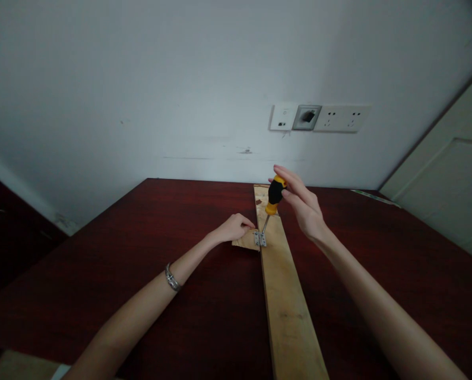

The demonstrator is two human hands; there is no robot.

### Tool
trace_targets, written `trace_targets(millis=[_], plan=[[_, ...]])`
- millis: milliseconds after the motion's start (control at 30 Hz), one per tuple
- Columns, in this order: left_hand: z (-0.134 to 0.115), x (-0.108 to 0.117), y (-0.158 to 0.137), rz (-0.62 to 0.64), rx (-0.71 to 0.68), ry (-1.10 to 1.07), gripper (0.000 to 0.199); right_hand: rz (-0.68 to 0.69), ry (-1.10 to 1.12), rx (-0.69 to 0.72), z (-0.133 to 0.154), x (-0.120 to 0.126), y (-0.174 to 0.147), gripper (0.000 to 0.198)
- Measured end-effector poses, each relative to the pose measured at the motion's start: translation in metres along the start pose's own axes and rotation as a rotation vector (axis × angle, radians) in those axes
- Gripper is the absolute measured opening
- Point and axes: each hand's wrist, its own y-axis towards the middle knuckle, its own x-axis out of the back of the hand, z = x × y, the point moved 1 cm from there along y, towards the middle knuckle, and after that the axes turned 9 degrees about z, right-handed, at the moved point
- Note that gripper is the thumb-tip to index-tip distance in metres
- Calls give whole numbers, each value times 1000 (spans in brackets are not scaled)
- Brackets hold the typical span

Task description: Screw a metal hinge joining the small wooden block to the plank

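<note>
Right hand (305, 208) raised right of long wooden board (289, 311), thumb and fingers clamped on screwdriver (275, 194): bulbous yellow-black handle, slim metal shaft slanting to perforated metal hinge (263, 241) at board's left edge. Left hand (232, 228) low, left of board, fingers on small wood piece (245, 241); cannot tell if pinching.

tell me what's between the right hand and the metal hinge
The screwdriver: in the head view, its black-and-yellow handle is in the right hand and its metal shaft slants down to the metal hinge.
</note>
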Motion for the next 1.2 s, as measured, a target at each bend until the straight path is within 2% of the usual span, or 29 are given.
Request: trace_targets(millis=[100,300,567,800,867,1033,1200], plan=[[-1,0,-1,4,1,-2,33,-2,31,-7,1,1,1,38],[1,0,0,7,-15,9,35,-147,-54,-21,-6,-4,1,40],[2,0,0,-11,7,18,33,-19,74,-24,-1,-5,-1,39],[1,1,0,-2,-11,20,34,-172,-62,-38,-8,-8,0,46],[0,1,0,-1,-8,26,34,-152,-44,-33,-6,-8,0,44],[-1,1,0,7,-2,27,34,21,161,-51,0,-6,-2,40],[-1,1,-1,-6,0,33,35,-56,78,-24,-5,-6,0,36]])
